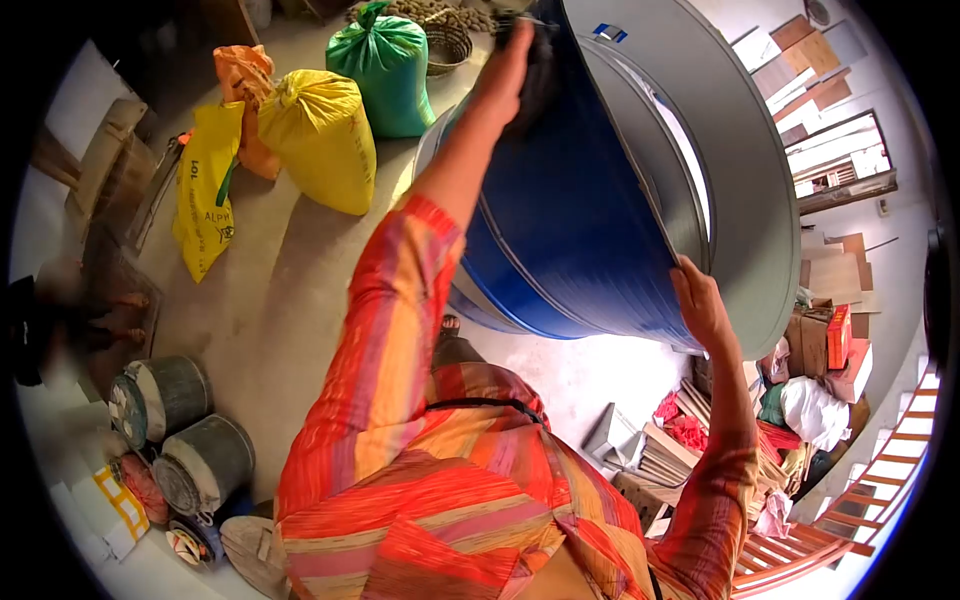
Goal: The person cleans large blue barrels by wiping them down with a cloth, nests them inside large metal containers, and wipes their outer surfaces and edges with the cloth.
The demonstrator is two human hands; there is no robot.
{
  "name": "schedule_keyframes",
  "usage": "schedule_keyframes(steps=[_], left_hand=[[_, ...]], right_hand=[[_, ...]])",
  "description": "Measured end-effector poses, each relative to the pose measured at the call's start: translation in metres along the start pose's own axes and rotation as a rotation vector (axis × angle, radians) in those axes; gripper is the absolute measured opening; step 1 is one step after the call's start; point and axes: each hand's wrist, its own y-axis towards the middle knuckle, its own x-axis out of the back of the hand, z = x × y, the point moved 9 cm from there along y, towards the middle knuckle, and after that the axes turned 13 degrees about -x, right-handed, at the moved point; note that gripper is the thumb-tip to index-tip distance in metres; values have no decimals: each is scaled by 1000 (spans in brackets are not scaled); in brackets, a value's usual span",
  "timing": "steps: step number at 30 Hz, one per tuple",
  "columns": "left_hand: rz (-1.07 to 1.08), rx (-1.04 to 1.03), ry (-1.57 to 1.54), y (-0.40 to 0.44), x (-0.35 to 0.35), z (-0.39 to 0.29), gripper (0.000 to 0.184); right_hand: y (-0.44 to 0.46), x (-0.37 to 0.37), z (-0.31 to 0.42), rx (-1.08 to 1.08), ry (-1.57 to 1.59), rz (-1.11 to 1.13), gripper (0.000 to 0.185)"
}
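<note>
A large blue drum (570, 200) with a grey inside is tilted in front of me, its open rim facing right. My left hand (512, 75) is high on the drum's outer wall, closed around a dark, blurred cloth-like thing (537, 80) that lies against the blue surface. Lower down, my right hand (703, 305) grips the drum's near rim, fingers bent over the edge. Beyond the rim stands a wide grey curved wall (755, 200), with a small blue-and-white mark (610, 33) near its top.
Tied sacks, yellow (320, 140) and green (382, 75), stand on the floor at upper left. Dark cylindrical containers (205, 460) are at lower left. Wood and cloth piles (680, 450) and a red slatted frame (800, 555) are at right. A blurred person (60, 320) is at far left.
</note>
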Motion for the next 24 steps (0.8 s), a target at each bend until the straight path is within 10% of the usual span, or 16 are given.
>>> schedule_keyframes(steps=[3,7,10,12,16,21,24], left_hand=[[46,-669,423,5,-29,16,58],[127,-435,408,-166,-42,54,47],[996,-837,886,-314,-94,120,33],[1069,-1073,929,-331,-85,147,36],[396,-380,544,-211,-15,134,45],[-9,-379,504,5,52,68,42],[116,-981,1025,44,49,50,45]], right_hand=[[4,0,-6,-67,60,-14,24],[4,-2,-8,-93,45,-12,25],[2,-2,0,10,11,-55,27],[2,0,-6,-75,-73,-15,27],[2,0,-12,16,-167,-23,24],[-1,-2,1,153,-233,-73,23],[1,-3,-7,104,-170,-67,22]])
